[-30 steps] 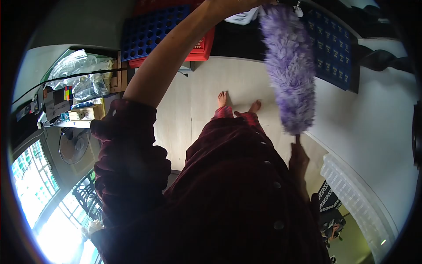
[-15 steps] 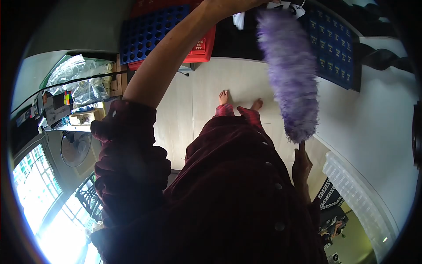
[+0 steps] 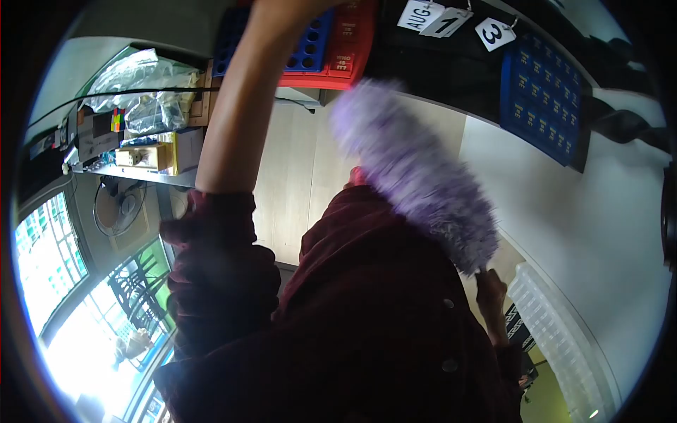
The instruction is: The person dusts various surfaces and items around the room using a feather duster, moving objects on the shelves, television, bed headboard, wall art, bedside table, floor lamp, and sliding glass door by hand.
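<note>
A fluffy purple duster (image 3: 423,176) slants across the view in front of my body, its tip up and to the left, slightly blurred. My right hand (image 3: 491,290) is closed on the duster's handle at the lower right. My left arm reaches up to the top edge, where my left hand (image 3: 300,5) is mostly cut off and its fingers do not show. Nearest to that hand are a blue board with round holes (image 3: 310,49) and a red game board (image 3: 344,46) with "WHO IS IT?" lettering.
White cards (image 3: 446,21) reading AUG, 1 and 3 hang over a black surface. Right of them stands a blue panel (image 3: 539,99) with yellow print. Left is a shelf (image 3: 141,169) with plastic bags (image 3: 144,106), below it a fan (image 3: 120,208). A translucent ribbed object (image 3: 557,338) lies at right.
The duster's tip has swung down and left, away from the hanging cards, and my right hand has dropped lower. My left hand has moved left, uncovering the date cards.
</note>
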The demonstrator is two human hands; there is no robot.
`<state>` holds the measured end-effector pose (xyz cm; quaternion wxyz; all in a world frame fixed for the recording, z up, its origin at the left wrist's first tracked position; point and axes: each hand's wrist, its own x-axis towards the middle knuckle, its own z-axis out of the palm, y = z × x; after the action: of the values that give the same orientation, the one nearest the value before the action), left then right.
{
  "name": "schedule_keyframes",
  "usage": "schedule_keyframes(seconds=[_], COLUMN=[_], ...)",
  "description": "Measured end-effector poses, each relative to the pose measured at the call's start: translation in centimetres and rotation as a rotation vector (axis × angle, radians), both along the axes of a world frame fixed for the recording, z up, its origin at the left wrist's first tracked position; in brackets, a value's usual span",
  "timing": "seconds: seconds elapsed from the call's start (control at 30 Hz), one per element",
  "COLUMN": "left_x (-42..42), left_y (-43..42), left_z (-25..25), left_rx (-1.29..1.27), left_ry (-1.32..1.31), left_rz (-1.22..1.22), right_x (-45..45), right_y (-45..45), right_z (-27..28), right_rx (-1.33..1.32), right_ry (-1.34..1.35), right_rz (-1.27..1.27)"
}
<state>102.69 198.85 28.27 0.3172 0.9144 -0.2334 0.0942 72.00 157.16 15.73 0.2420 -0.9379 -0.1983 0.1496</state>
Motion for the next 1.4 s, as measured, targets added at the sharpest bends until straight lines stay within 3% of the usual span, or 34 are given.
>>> schedule_keyframes(seconds=[0.03,0.07,0.13,0.17,0.23,0.3,0.4,0.43,0.5,0.57,0.6,0.63,0.67,0.73,0.77,0.83,0.93,1.03,1.13,1.23,1.33,1.4], left_x=[-0.8,-1.8,-4.2,-5.5,-9.0,-10.8,-10.8,-10.3,-10.0,-10.5,-10.7,-10.2,-10.5,-10.6,-10.6,-10.5,-10.5,-10.7,-10.8,-10.9,-10.9,-10.7], left_y=[1.5,3.5,6.8,7.2,7.3,7.1,7.3,6.7,7.2,8.5,8.7,10.5,10.8,10.0,9.7,9.8,11.0,9.3,9.2,9.2,9.1,9.1], left_z=[0.5,0.2,-2.2,-3.5,-7.1,-10.8,-12.4,-10.8,-10.6,-13.4,-13.7,-16.1,-16.7,-15.6,-15.1,-14.9,-17.0,-14.7,-15.1,-15.0,-15.3,-15.8], left_rx=[-0.09,-0.088,0.143,0.148,0.496,0.429,0.416,0.458,0.506,0.337,0.269,0.407,0.38,0.382,0.39,0.335,0.402,0.377,0.389,0.404,0.383,0.514], left_ry=[0.076,0.071,-0.189,-0.195,-0.209,-0.086,-0.134,-0.249,-0.375,-0.172,-0.232,-0.21,-0.215,-0.161,-0.134,-0.138,-0.168,-0.135,-0.138,-0.131,-0.132,-0.189], left_rz=[0.08,0.092,0.205,0.214,0.35,0.367,0.398,0.444,0.498,0.446,0.417,0.491,0.457,0.458,0.467,0.452,0.439,0.488,0.497,0.495,0.497,0.536], right_x=[1.1,2.4,4.3,4.3,3.3,3.1,2.8,2.9,2.9,2.9,3.4,4.1,5.4,9.3,11.8,13.3,12.7,13.5,13.7,10.4,6.9,5.9], right_y=[0.2,1.3,3.1,3.0,-0.1,-0.7,0.8,1.9,3.1,4.0,4.7,5.5,7.4,10.7,13.5,17.5,17.8,17.5,19.4,16.8,10.7,7.7], right_z=[-0.6,-0.5,0.4,0.4,0.9,0.7,-0.9,-0.7,-0.2,1.2,1.1,0.9,0.5,-0.1,-0.1,0.4,1.0,1.1,1.8,2.0,0.7,0.3], right_rx=[0.062,0.043,0.052,0.092,-0.028,-0.157,0.118,0.073,0.047,-0.086,0.017,0.118,0.173,0.201,0.291,0.287,0.203,0.227,0.246,0.16,0.212,0.171], right_ry=[-0.122,-0.048,-0.003,0.01,0.005,0.01,-0.055,-0.021,-0.05,0.081,0.013,-0.055,-0.111,-0.04,-0.134,0.039,-0.024,-0.085,0.025,0.186,0.032,-0.034], right_rz=[-0.026,-0.184,-0.219,-0.193,-0.043,0.1,-0.347,-0.316,-0.025,-0.019,0.017,0.049,-0.064,-0.148,-0.111,-0.128,0.061,-0.027,-0.181,-0.149,-0.088,-0.124])
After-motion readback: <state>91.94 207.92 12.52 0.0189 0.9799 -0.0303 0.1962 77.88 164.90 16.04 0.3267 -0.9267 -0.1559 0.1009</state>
